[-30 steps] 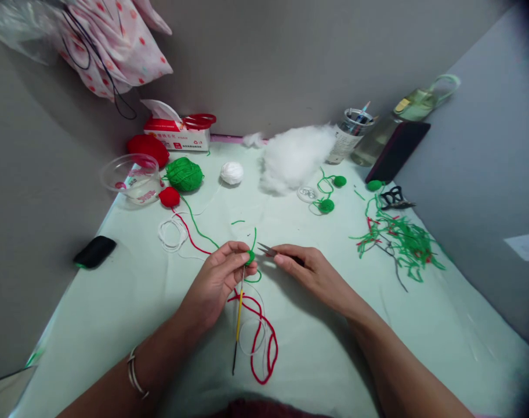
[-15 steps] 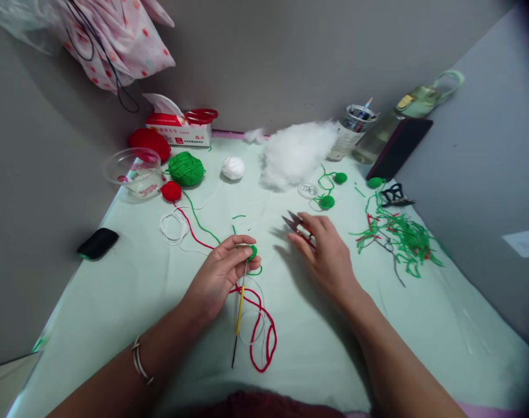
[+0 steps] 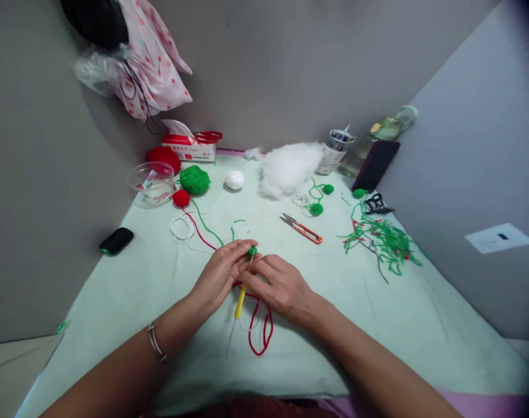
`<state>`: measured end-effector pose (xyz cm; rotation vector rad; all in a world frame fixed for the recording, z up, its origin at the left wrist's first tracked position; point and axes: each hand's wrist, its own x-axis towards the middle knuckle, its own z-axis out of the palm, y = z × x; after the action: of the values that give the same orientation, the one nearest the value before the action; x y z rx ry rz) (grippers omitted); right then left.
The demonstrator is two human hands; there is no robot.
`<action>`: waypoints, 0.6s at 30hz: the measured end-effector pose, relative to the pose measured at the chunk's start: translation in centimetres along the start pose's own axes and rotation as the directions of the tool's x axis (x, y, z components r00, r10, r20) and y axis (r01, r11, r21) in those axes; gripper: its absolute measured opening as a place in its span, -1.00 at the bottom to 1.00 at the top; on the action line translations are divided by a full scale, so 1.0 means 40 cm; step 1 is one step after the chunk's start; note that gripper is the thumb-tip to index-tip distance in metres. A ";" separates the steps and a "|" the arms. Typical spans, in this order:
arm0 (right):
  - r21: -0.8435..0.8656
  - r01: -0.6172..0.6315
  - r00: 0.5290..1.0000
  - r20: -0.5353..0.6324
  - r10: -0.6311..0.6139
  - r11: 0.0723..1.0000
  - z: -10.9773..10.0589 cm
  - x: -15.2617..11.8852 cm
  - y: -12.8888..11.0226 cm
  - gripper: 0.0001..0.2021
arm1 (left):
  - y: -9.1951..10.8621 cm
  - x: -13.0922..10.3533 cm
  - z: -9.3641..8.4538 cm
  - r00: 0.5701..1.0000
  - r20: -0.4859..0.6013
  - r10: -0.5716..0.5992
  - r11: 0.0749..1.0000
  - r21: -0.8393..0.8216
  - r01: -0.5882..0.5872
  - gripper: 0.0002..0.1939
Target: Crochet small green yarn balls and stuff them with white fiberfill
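Observation:
My left hand [image 3: 223,270] pinches a small green crochet piece [image 3: 253,251] between thumb and fingers. Closed on the crochet hook [image 3: 240,303] near the top of its yellow handle, my right hand [image 3: 284,287] meets the left; the hook's thin metal end reaches the green piece. Whether its tip is inside the stitches I cannot tell. Loops of red yarn [image 3: 259,352] and thin white yarn hang or lie below the hands. Orange-handled thread snips [image 3: 303,228] rest on the table beyond my right hand.
At the back left are a green yarn ball [image 3: 194,180], a red one [image 3: 181,198], a clear plastic tub [image 3: 158,190] and a tissue box [image 3: 190,152]. White stuffing [image 3: 288,168] sits at the back. Green yarn scraps [image 3: 384,241] lie right, near a leaning phone [image 3: 376,165].
My right hand has put down the thread snips on the table, moved left to my left hand and taken hold of the crochet hook. The camera view has shifted slightly.

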<state>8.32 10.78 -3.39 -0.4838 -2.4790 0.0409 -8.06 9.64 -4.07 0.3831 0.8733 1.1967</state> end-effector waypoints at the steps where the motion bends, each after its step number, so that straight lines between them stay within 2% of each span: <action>1: 0.051 -0.056 0.998 -0.038 0.058 0.997 -0.007 -0.001 0.002 -0.76 | 0.002 -0.007 0.001 1.000 0.014 0.014 1.000 0.008 -0.014 -0.86; 3: 0.209 -0.177 0.969 -0.136 0.208 0.962 -0.027 -0.002 -0.001 -0.82 | 0.008 -0.027 0.006 0.998 0.045 0.039 0.999 0.028 -0.041 -0.82; 4: 0.307 -0.242 0.936 -0.177 0.305 0.921 -0.038 -0.002 -0.006 -0.87 | 0.013 -0.041 0.009 0.997 0.063 0.047 0.998 0.043 -0.050 -0.82; 5: 0.409 -0.306 0.889 -0.201 0.412 0.860 -0.049 -0.002 -0.011 -0.92 | 0.017 -0.057 0.012 0.995 0.081 0.051 0.997 0.061 -0.056 -0.82; 7: 0.596 -0.411 0.765 -0.186 0.616 0.690 -0.071 -0.002 -0.027 -0.94 | 0.024 -0.091 0.023 0.993 0.109 0.050 0.993 0.104 -0.061 -0.79; 9: 0.720 -0.447 0.657 -0.140 0.741 0.531 -0.088 -0.004 -0.048 -0.87 | 0.025 -0.125 0.039 0.991 0.123 0.053 0.987 0.142 -0.070 -0.74; 10: 0.755 -0.437 0.631 -0.131 0.765 0.490 -0.095 -0.006 -0.059 -0.86 | 0.024 -0.141 0.048 0.990 0.129 0.060 0.985 0.154 -0.080 -0.72; 12: 0.779 -0.394 0.626 -0.160 0.763 0.487 -0.104 -0.012 -0.087 -0.85 | 0.019 -0.167 0.068 0.986 0.142 0.085 0.981 0.163 -0.108 -0.70; 15: 0.757 -0.325 0.641 -0.264 0.721 0.566 -0.115 -0.019 -0.133 -0.85 | 0.012 -0.202 0.097 0.979 0.164 0.122 0.974 0.169 -0.150 -0.65; 18: 0.725 -0.323 0.627 -0.318 0.711 0.609 -0.132 -0.020 -0.179 -0.84 | 0.010 -0.240 0.119 0.970 0.183 0.161 0.961 0.197 -0.196 -0.67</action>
<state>9.58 3.41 1.47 -0.8102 -1.4785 0.8104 -5.67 1.83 2.87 0.7398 0.8378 1.2206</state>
